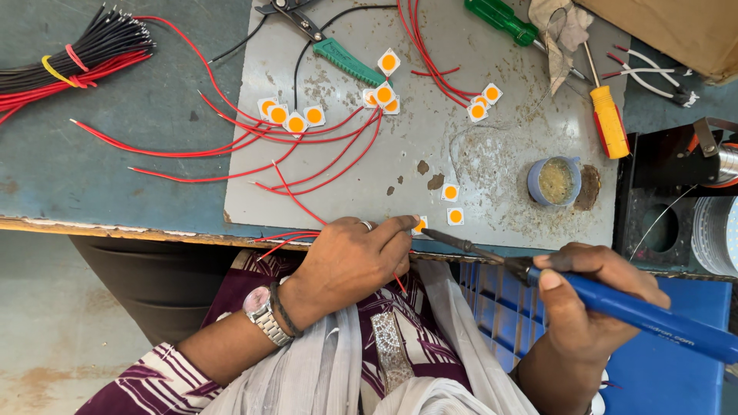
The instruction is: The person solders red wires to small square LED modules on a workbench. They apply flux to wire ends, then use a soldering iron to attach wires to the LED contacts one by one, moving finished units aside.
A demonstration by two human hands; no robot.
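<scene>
Fingers (400, 228) pin square chip (420, 224); soldering iron (615, 303) touches.

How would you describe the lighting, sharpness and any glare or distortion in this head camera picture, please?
Head view: soft, even daylight with only faint shadows under the left hand and the right hand; the grey plate and the small LED chips are sharp; a little glare shows on the metal reel at the right edge; the bench edge bows slightly, a wide-angle effect; no motion blur on the soldering iron.
</scene>
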